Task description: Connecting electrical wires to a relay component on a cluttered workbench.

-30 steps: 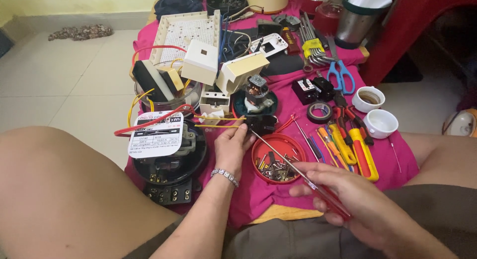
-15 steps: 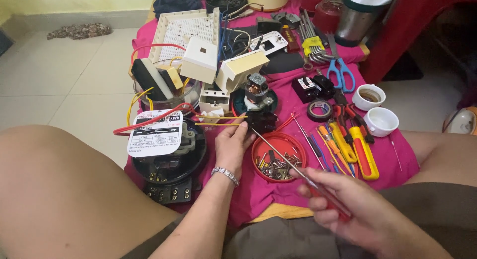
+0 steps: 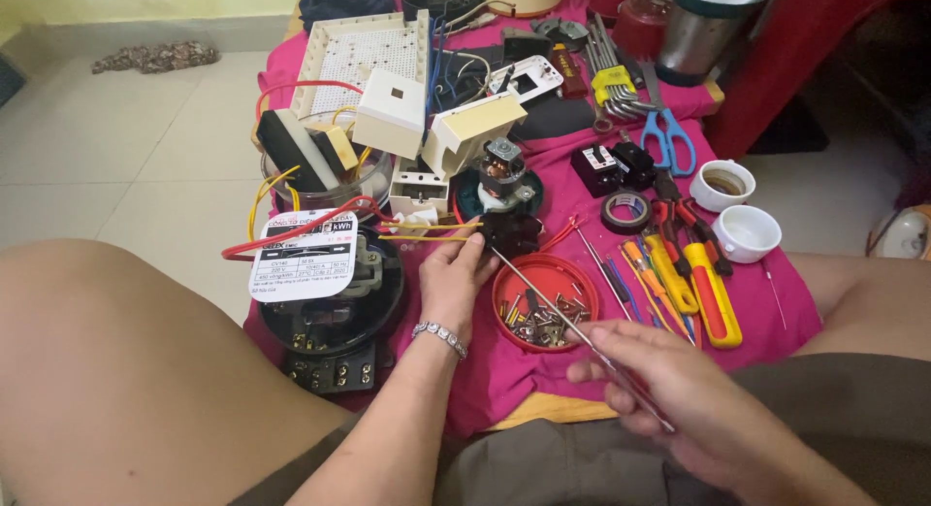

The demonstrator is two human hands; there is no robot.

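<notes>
Screwdriver work on the pink cloth
Left hand (image 3: pixel 454 278) pinches the small black part (image 3: pixel 511 232); right hand (image 3: pixel 669 394) grips the screwdriver (image 3: pixel 572 322). Best keep it straight.

A thin shiny metal screwdriver shaft (image 3: pixel 543 297), a glossy red plastic dish (image 3: pixel 504 288) of dull metal screws (image 3: pixel 538 324), matt black plastic meter casing (image 3: pixel 335 317), all on soft magenta cloth (image 3: pixel 776 302)

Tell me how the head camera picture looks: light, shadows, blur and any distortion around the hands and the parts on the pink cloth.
Head view: soft, even daylight with faint shadows; no harsh glare. The left hand on the small black part is sharp, as is the red lid of screws. The right hand with the screwdriver is slightly soft, near the lens. Wide-angle stretch swells the knees at the edges.
</notes>
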